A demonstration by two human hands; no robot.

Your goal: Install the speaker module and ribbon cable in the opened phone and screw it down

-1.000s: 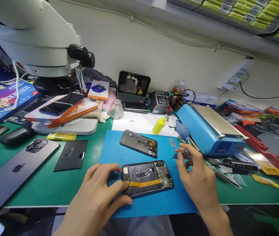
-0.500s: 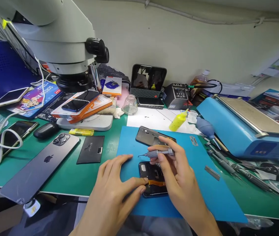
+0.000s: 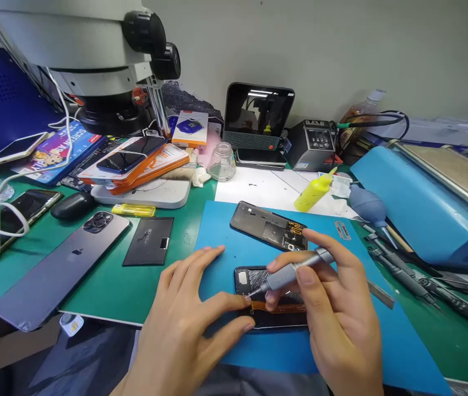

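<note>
A: What's the right hand (image 3: 333, 313) doing?

B: Its fingers are pinched round a grey screwdriver (image 3: 295, 269), slanted, with the tip down at about 8 o'clock on the near left part of the opened phone (image 3: 254, 281).

A: And the left hand (image 3: 192, 324)?

B: Spread fairly wide, holding nothing. The thumb and 1 fingertip press the phone's left end, and the other fingers rest flat on the blue mat (image 3: 226, 231).

A: Where does the phone lie?

B: Flat on the mat's near half, insides up, with an orange flex strip showing under the hands. The right hand covers most of its right side.

A: What's around it?

B: At 12 o'clock from it, well clear of the hands, a second phone frame (image 3: 269, 226) lies on the same mat. Further off at 1 o'clock stands a yellow squeeze bottle (image 3: 313, 193). At 9 o'clock, on the green bench cover, lies a black battery (image 3: 148, 248), and past that a large grey phone (image 3: 63, 269), face down. A microscope (image 3: 89, 60) hangs over the far left corner.
</note>
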